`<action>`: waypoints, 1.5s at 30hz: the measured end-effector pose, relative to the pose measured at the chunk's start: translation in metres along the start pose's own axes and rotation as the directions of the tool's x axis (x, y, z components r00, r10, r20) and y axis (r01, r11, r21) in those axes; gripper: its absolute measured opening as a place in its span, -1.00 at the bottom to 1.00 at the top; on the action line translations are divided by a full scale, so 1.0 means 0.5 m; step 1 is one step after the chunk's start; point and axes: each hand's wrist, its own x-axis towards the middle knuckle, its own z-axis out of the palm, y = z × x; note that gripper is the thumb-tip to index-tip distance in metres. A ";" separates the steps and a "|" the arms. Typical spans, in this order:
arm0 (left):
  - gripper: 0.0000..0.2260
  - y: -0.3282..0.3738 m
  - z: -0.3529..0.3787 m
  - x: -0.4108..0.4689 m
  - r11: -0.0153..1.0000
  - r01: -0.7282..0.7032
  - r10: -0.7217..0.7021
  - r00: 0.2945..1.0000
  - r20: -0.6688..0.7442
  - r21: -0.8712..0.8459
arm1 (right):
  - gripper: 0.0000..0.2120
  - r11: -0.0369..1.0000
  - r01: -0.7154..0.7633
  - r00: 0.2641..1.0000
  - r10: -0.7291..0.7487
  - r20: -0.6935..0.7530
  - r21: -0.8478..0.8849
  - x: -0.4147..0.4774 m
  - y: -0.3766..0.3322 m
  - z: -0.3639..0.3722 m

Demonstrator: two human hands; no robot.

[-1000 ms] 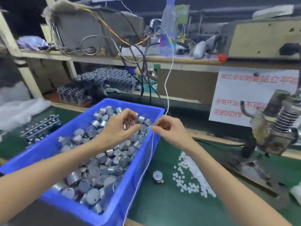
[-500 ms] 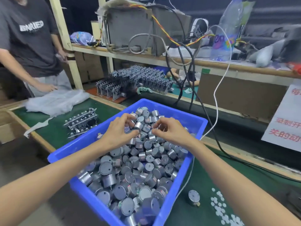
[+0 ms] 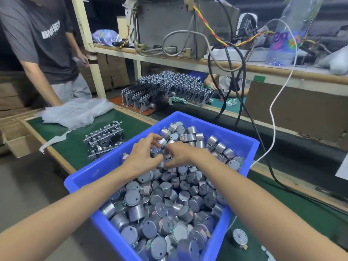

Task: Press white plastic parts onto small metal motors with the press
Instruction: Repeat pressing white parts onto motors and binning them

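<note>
Saw only the operator's arms from where I stood. Left hand [image 3: 145, 157] and right hand [image 3: 181, 154] were bare. Left forearm [image 3: 75, 210] and right forearm [image 3: 263, 208] bare too, as far up as could be seen. Both lean and smooth, narrowing toward the wrists [image 3: 130, 167]. Fingers [image 3: 153, 137] slim; nails too blurred to judge. Upper arms and any clothing were out of sight.
</note>
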 end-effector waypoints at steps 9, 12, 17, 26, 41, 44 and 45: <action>-0.64 -0.004 -0.007 0.000 1.000 -0.011 0.011 1.000 0.000 0.025 | -0.76 0.995 0.092 0.991 -0.097 -0.095 -0.048 0.002 -0.009 0.018; -0.64 -0.008 -0.006 -0.004 0.998 -0.028 0.029 1.000 -0.007 0.053 | -0.70 0.995 0.093 0.982 -0.087 -0.169 0.030 -0.035 -0.005 -0.001; -0.66 0.008 -0.014 -0.013 0.997 -0.048 0.048 0.999 -0.011 0.054 | -0.69 0.962 0.077 0.931 0.026 -0.364 0.263 -0.170 0.036 -0.038; -0.60 0.167 0.054 -0.074 0.973 -0.219 0.227 0.967 0.116 -0.077 | -0.69 0.692 0.101 0.836 0.330 -0.438 0.715 -0.493 0.137 -0.016; -0.71 0.444 0.367 -0.177 0.884 -0.434 0.466 0.795 0.387 -0.173 | -0.72 0.572 -0.091 0.639 0.662 -0.393 0.815 -0.847 0.217 0.171; -0.79 0.424 0.410 -0.217 0.911 -0.390 0.403 0.782 0.475 -0.130 | -0.73 0.548 -0.071 0.643 0.663 -0.382 0.833 -0.864 0.203 0.215; -0.82 0.414 0.420 -0.231 0.917 -0.374 0.392 0.782 0.485 -0.139 | -0.73 0.549 -0.068 0.646 0.661 -0.382 0.833 -0.865 0.198 0.228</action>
